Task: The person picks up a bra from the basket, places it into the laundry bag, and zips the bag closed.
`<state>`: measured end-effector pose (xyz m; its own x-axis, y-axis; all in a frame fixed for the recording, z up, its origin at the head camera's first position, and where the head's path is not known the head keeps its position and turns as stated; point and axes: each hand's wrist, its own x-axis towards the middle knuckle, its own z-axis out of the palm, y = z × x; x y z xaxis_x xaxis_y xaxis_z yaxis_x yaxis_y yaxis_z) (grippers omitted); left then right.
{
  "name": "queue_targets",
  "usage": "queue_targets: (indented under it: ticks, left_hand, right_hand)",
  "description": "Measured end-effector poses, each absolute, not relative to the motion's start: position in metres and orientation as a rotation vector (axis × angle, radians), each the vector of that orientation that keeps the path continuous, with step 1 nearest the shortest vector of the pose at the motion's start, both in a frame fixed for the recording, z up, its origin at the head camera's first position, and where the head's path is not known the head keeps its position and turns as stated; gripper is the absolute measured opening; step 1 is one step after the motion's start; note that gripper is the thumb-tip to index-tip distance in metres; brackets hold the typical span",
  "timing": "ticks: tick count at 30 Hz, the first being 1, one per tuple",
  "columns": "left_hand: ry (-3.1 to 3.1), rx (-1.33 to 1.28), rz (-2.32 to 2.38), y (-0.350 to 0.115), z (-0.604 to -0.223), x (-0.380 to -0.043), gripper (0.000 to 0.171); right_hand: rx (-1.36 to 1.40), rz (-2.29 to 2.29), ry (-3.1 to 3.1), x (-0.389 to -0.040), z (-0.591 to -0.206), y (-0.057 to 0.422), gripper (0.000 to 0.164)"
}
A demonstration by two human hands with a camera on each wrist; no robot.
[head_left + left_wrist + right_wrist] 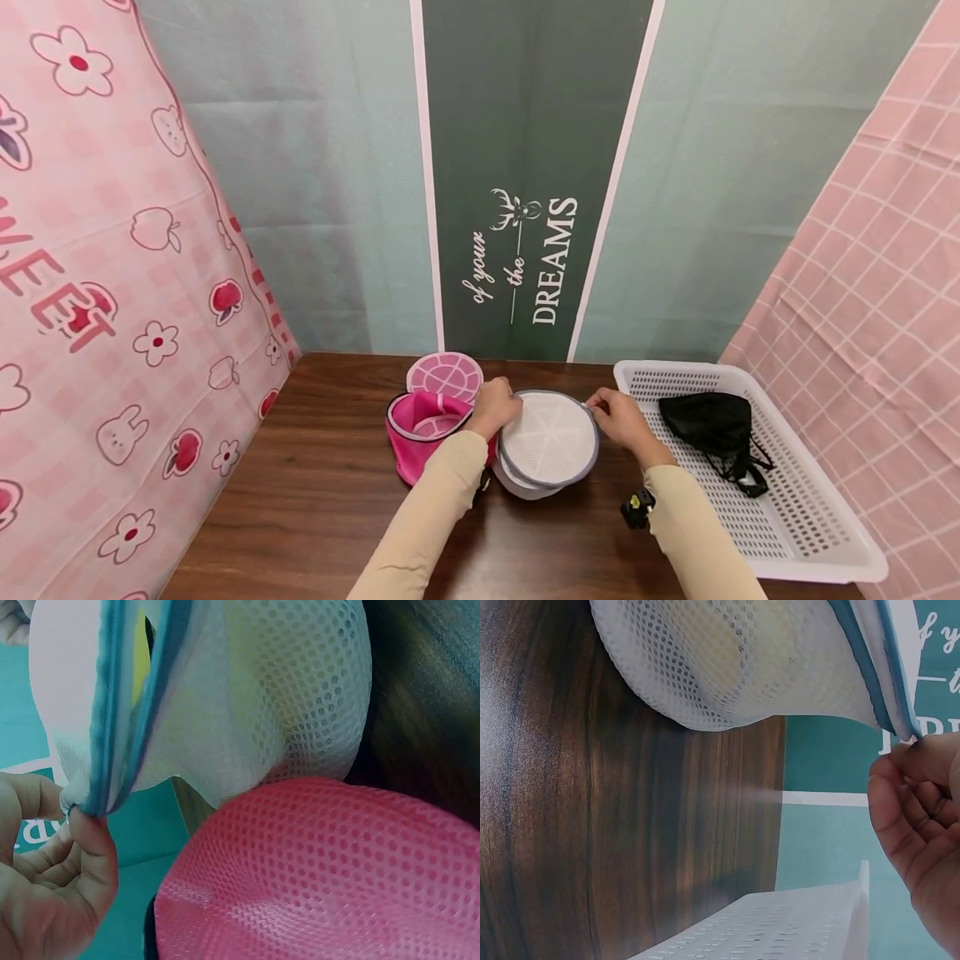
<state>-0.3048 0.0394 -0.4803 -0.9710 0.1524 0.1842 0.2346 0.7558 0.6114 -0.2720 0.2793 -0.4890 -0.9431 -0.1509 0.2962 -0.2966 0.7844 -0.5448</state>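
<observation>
A round white mesh laundry bag (551, 437) with a grey-blue zipper rim stands on the table between both hands. My left hand (497, 407) pinches the rim at its left side, thumb against finger at the zipper's end in the left wrist view. On the opposite side my right hand (621, 417) pinches the rim's edge between thumb and fingertip. The zipper gapes partly in the left wrist view, and something yellowish shows through the mesh (697, 645). Left of it sits a pink mesh bag (408, 446), its round lid (445, 377) flipped back, partly hidden by my left forearm.
A white perforated plastic basket (817, 492) stands at the right, with a black drawstring bag (708, 421) inside. The brown wooden table (300, 483) ends at a curtain (315, 250) behind. Pink patterned cloths hang at both sides.
</observation>
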Motion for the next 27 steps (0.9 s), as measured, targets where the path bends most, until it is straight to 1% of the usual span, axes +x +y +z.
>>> queue_targets:
  ticks: [12,21,27]
  left_hand:
    - [-2.735,-0.218,-1.281,0.034,-0.481,-0.298,0.027]
    - [-2.687,-0.069,-1.364,0.032,-0.484,-0.298,0.027]
    - [-2.634,0.089,-1.447,0.030,-0.488,-0.297,0.029]
  right_hand:
    - [0.295,0.857,-2.707,-0.266,-0.487,0.280,0.005]
    - [0.259,0.844,-2.681,-0.260,-0.488,0.280,0.004]
    - [0.247,0.815,-2.676,-0.254,-0.490,0.281,0.006]
